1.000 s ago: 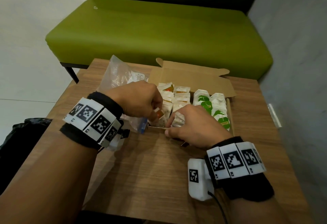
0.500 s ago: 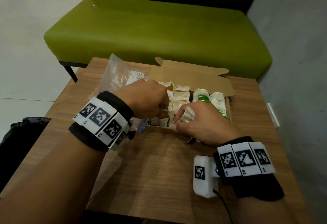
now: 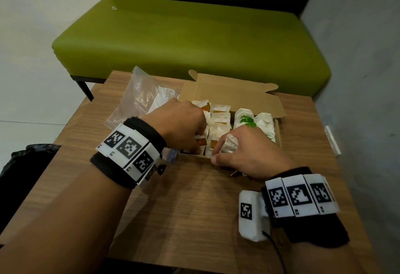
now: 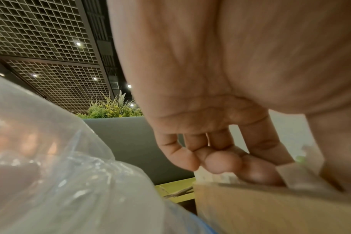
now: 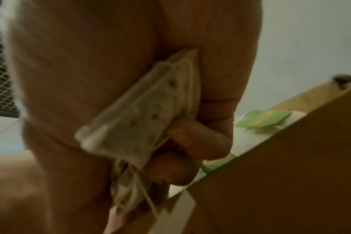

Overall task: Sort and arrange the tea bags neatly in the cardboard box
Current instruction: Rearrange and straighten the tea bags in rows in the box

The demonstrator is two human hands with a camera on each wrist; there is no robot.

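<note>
Step in hand, as judged: orange-tag row being filled at near end of box.
Small stack of bags gripped in right hand at box's near wall.
Left hand curled into left row; grip cannot be told.
Next move: stack to be seated upright, tags aligned.

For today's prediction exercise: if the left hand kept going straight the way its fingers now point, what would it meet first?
Most likely the orange-tagged tea bags standing in the cardboard box: the left hand points its fingers down into that near left corner. Depth is unclear; they may already touch.
</note>
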